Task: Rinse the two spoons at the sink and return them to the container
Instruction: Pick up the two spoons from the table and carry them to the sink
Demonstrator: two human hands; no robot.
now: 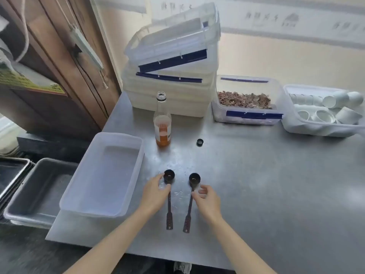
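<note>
Two dark long-handled measuring spoons lie side by side on the steel table. The left spoon [169,210] has its round cup pointing away from me, and my left hand [155,194] rests on its upper handle just below the cup. My right hand [206,200] pinches the upper handle of the right spoon [188,212] with thumb and fingers. Both spoons still touch the table. An empty clear plastic container [83,186] stands just left of the spoons. No sink is in view.
An open glass bottle [162,125] with orange liquid stands behind the spoons, its black cap [199,142] to the right. Stacked clear bins [171,72], a bin of brown pieces [246,99] and a tray of white cups [324,109] line the back. Metal trays [37,192] sit lower left.
</note>
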